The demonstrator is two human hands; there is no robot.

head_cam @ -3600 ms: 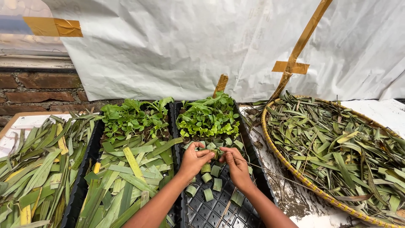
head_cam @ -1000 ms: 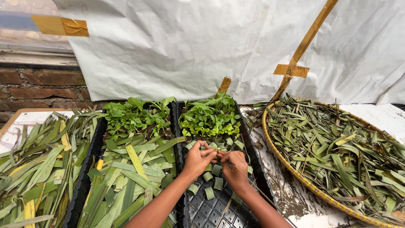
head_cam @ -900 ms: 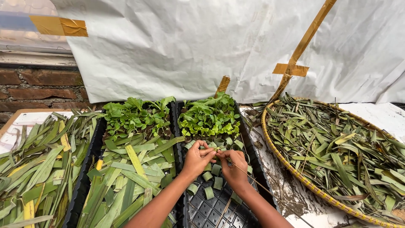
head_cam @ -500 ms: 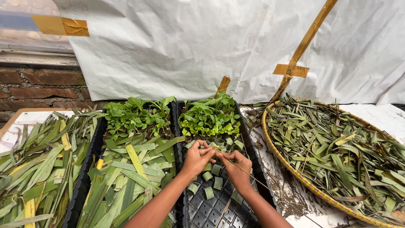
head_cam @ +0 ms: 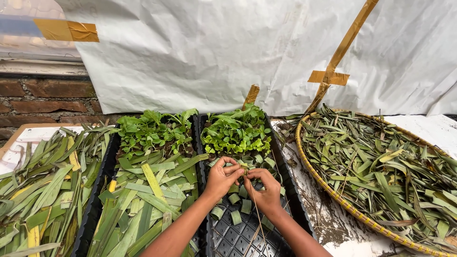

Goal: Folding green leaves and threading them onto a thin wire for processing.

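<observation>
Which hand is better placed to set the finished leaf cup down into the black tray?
Probably the right hand. It hovers directly over the tray's bare cells, beside the leaf cups already placed. The left hand sits nearer the seedlings.

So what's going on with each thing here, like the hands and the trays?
left hand: pinching a small leaf piece
right hand: pinching the same piece, thin strands hanging below
right black tray: seedlings at the back, leaf cups in the middle, front cells bare
left black tray: seedlings behind, covered by long leaves
round basket: heaped with cut leaves
</observation>
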